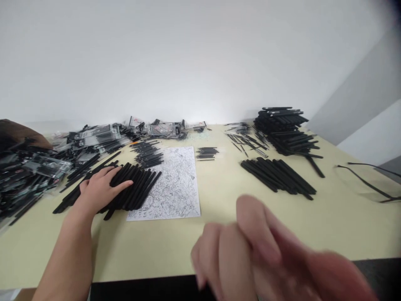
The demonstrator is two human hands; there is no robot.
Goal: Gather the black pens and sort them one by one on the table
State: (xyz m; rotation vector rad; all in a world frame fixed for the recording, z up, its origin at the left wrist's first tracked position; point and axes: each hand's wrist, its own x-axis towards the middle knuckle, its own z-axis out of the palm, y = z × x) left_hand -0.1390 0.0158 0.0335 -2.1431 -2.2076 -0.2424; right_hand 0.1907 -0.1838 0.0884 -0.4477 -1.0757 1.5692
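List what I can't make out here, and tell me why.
All in the head view:
- Right hand: blurred and cut off by the bottom edge; its own curled fingers hide whether it holds anything.
- Black sticks: some partly hidden by the left hand.
- Paper: marks too fine to read, left part under sticks.
- Clear packets: print too small.
- Brown object: cut off by the left edge.

Pale yellow table [225, 251], black sticks [133, 188], black-scribbled white paper [175, 188]
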